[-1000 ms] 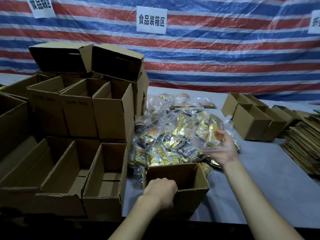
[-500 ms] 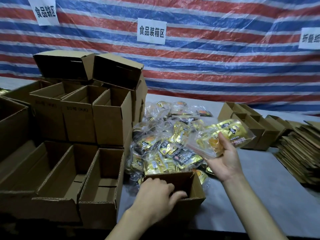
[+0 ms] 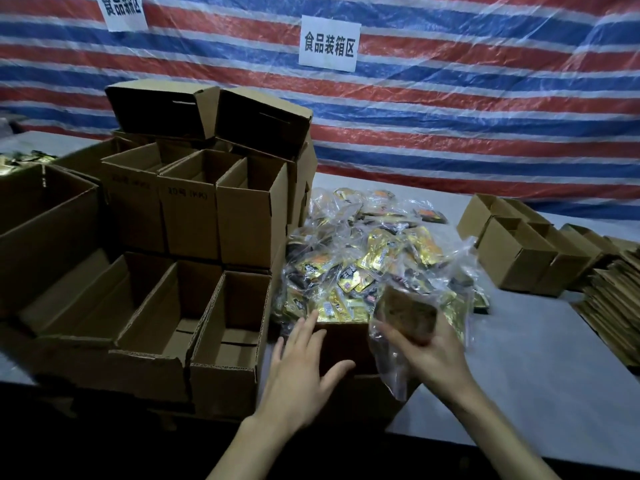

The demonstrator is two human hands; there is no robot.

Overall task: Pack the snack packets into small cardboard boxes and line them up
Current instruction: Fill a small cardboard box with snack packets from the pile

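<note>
**Head view.** The right hand (image 3: 434, 355) grasps a snack packet (image 3: 405, 318) in clear wrap, fingers curled round its blurred brown contents. The packet hangs above the right rim of the small open box (image 3: 346, 344), partly over its mouth. Just left of this grip, the left hand (image 3: 304, 372) is released, with fingers straight and spread and the thumb reaching across the box's near left corner. Contact with the rim cannot be judged. Both forearms enter from the lower edge and converge on the box. Directly beyond the grip lies the pile of snack packets (image 3: 374, 258), its near edge reaching the box's far wall. Left of the grip, a row of empty boxes (image 3: 228, 344) stands just beside the box, with stacked boxes (image 3: 242, 209) behind them, closing that side. Right of the grip, bare table (image 3: 526, 375) gives open room up to a group of small boxes (image 3: 519, 254) and a stack of flat cardboard (image 3: 613, 303), both well apart. A striped tarp (image 3: 450, 116) bearing a white sign (image 3: 329, 43) closes the far side.
</note>
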